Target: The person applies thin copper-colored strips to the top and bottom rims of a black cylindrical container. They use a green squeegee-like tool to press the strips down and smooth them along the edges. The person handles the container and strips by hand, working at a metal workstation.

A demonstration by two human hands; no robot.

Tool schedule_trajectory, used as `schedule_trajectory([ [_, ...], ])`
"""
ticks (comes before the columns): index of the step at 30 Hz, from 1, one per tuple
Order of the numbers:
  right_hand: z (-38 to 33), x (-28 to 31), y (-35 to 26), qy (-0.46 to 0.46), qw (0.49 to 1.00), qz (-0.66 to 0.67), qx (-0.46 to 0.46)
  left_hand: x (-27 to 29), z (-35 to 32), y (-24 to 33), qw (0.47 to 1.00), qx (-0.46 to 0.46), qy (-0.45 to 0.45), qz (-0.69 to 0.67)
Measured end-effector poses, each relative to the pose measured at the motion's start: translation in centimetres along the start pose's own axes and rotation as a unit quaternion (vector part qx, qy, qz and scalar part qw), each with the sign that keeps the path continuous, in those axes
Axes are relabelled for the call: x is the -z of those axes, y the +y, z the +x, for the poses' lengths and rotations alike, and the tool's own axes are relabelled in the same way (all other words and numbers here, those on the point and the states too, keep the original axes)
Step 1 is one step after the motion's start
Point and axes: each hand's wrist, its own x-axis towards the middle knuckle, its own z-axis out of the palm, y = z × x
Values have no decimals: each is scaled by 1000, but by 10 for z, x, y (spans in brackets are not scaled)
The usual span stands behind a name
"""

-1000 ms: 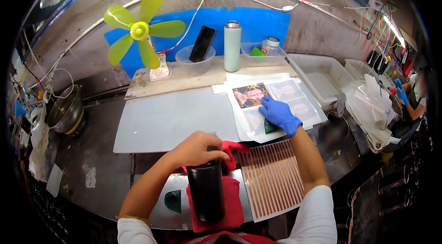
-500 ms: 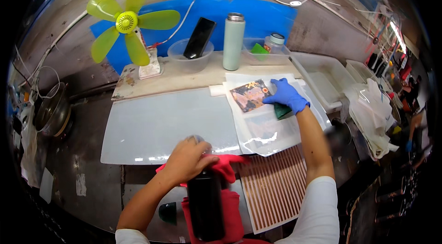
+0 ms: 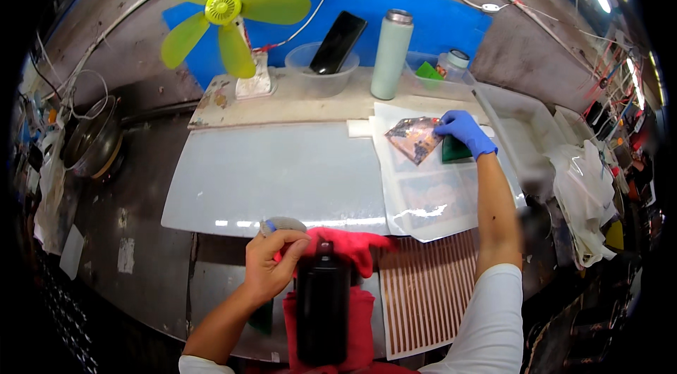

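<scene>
My right hand (image 3: 467,134), in a blue glove, pinches the right corner of a thin square piece (image 3: 416,138) with a pink, gold and dark pattern. The piece is tilted over a white sheet (image 3: 437,212). Beside that hand, partly covered by it, lies a dark green pad (image 3: 455,151). My bare left hand (image 3: 275,261) is closed, thumb against fingers, around something I cannot make out; a pale rounded shape with a bit of blue shows above it. Close to its right are a black bottle (image 3: 323,317) and a red cloth (image 3: 363,247).
A grey-white board (image 3: 275,176) covers the middle. Behind it stand a yellow-green fan (image 3: 223,7), a clear bowl (image 3: 321,78) with a phone (image 3: 338,43), and a pale green flask (image 3: 392,53). A striped sheet (image 3: 427,296) lies at lower right, with a white tub (image 3: 525,127) beyond.
My right hand has gripped the patterned piece's corner and tilted it up. My left hand has drawn back left from over the black bottle, uncovering its top. The view has shifted.
</scene>
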Motion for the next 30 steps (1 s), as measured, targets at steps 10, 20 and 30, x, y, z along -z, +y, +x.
schedule_trajectory([
  [10,-75,-14,-106,112,968,207,86,-10,-121,21,969,197,-66,-137],
  [20,-254,-17,-241,-77,987,-57,132,-23,-117,27,976,185,-69,-89],
  [30,-347,-25,-290,-276,932,168,163,4,-139,17,915,36,-57,-397],
])
